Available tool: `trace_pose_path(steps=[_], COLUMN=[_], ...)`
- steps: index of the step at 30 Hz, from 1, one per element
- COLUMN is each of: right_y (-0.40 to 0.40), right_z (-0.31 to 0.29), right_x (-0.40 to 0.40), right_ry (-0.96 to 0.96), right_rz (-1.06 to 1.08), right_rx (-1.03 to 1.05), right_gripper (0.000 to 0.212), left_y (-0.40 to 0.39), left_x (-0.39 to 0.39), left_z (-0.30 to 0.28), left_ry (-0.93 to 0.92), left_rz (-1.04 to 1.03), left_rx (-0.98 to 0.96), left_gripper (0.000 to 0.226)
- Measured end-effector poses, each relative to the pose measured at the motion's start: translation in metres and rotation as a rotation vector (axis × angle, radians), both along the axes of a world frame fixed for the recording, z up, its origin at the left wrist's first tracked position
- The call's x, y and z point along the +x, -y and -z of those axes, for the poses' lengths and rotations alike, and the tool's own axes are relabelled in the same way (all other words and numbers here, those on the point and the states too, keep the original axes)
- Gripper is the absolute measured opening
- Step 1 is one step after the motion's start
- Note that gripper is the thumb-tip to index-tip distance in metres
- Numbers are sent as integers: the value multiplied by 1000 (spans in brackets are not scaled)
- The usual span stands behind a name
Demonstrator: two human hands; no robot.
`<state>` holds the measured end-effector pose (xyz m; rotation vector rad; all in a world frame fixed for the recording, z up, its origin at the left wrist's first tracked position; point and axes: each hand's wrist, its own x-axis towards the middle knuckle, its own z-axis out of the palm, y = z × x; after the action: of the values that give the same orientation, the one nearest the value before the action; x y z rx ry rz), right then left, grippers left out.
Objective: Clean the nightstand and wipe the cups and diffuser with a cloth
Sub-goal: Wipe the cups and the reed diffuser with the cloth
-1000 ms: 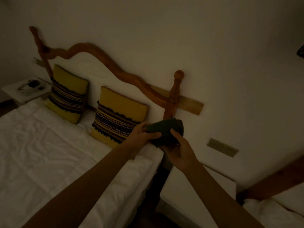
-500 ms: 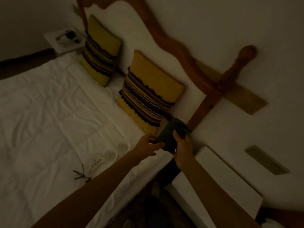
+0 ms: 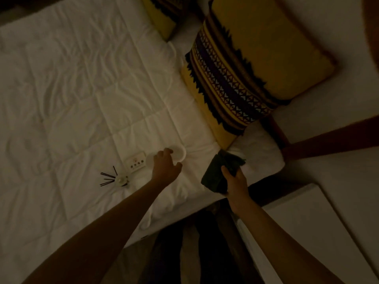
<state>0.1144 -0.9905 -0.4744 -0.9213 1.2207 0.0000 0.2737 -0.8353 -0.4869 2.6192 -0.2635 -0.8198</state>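
At frame centre my left hand (image 3: 166, 165) reaches, fingers loosely curled, over a white round cup (image 3: 178, 154) on the white quilted bed (image 3: 71, 95). My right hand (image 3: 235, 182) grips a dark green folded cloth (image 3: 217, 173) just right of it.

Quick count: two white cups (image 3: 178, 154) right under the left hand's fingertips, one diffuser (image 3: 121, 179) with its dark sticks further left, one switch panel (image 3: 136, 163) between them, one dark cloth (image 3: 215, 175) wrapped in the right hand's fingers, and two yellow cushions (image 3: 256, 64) beyond.
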Motion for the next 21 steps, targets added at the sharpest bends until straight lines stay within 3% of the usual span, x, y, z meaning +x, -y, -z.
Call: trace_pose_path(steps=[4, 8, 11, 16, 21], right_y=[-6, -1, 8, 22, 26], right_z=[49, 72, 84, 82, 52], right_x=[2, -1, -4, -4, 3], right_ry=[-54, -75, -83, -70, -3], right_rz=[-17, 68, 127, 138, 99], right_rx=[-11, 13, 24, -26, -117], right_gripper=[47, 53, 49, 51, 48], left_y=[15, 28, 33, 27, 30], left_x=[21, 44, 46, 49, 58], left_z=[53, 85, 106, 115, 83], left_ry=[37, -62, -92, 90, 32], left_rz=[101, 197, 258, 327, 294], left_rx=[26, 116, 162, 241, 49], left_gripper=[104, 123, 124, 100, 115])
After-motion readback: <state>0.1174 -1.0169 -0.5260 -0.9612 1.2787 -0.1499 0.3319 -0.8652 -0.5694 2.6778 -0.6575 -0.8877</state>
